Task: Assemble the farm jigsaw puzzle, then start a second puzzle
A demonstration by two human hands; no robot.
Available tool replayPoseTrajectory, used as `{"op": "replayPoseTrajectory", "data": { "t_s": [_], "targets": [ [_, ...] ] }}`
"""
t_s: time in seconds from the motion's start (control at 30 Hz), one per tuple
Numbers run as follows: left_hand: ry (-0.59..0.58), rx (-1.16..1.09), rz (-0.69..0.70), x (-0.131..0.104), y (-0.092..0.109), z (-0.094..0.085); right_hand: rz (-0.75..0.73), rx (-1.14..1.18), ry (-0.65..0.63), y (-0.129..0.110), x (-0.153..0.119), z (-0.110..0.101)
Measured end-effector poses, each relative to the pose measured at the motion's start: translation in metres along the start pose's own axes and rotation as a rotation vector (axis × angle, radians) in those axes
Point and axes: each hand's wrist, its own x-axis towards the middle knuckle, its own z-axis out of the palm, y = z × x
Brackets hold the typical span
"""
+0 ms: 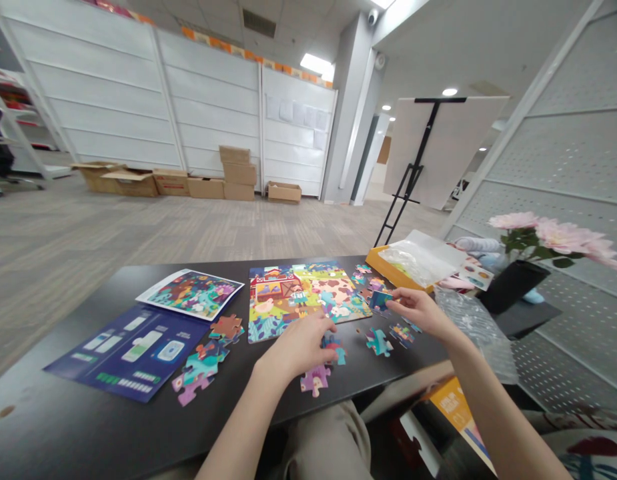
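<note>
My left hand (304,345) is low over the black table, thumb and fingers curved round a teal and red puzzle piece (341,352), partly hidden by the hand. A purple puzzle piece (315,381) lies just below that hand. Between thumb and fingertips, my right hand (419,309) pinches a dark blue puzzle piece (379,302) at the right edge of a farm picture board (283,293). A teal puzzle piece (379,342) and a small cluster of pieces (402,335) lie under the right hand. More loose pieces (375,283) are beside the board's right side.
Left of the board, a picture sheet (191,293) overlaps a dark blue leaflet (128,350), with joined or overlapping pieces (203,363) alongside. An open yellow box (401,267) with clear plastic stands at the back right. Bubble wrap (475,327) and a black flower vase (513,287) are further right.
</note>
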Motion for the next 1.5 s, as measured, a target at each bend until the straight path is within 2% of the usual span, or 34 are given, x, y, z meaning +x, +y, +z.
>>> {"op": "replayPoseTrajectory", "data": {
  "t_s": [0.17,0.37,0.47,0.63,0.77,0.97,1.17,1.3,1.5],
  "targets": [
    [0.276,-0.209,-0.05,0.001,-0.001,-0.004,-0.147,0.242,-0.161,-0.047,0.025,0.024],
    [0.461,-0.665,-0.134,-0.008,-0.015,-0.025,-0.32,0.381,-0.452,-0.102,0.071,0.067],
    [0.504,-0.77,-0.166,-0.017,-0.027,-0.037,-0.337,0.421,-0.523,-0.111,0.088,0.085],
    [0.538,-0.753,-0.218,-0.028,-0.039,-0.048,-0.285,0.594,-0.541,-0.1,0.099,0.1],
    [0.462,-0.658,-0.211,-0.036,-0.039,-0.051,-0.239,0.547,-0.514,-0.089,0.098,0.091],
    [0.094,-0.415,-0.236,-0.05,-0.039,-0.051,-0.139,0.613,-0.192,-0.074,0.099,0.065],
    [-0.086,-0.285,-0.261,-0.05,-0.049,-0.041,-0.159,0.643,-0.031,-0.064,0.095,0.057],
    [-0.137,-0.171,-0.241,-0.05,-0.051,-0.041,-0.136,0.376,0.029,-0.052,0.075,0.034],
    [-0.151,-0.1,-0.152,-0.048,-0.046,-0.039,-0.018,-0.323,0.086,-0.012,0.037,-0.009]
  ]
}}
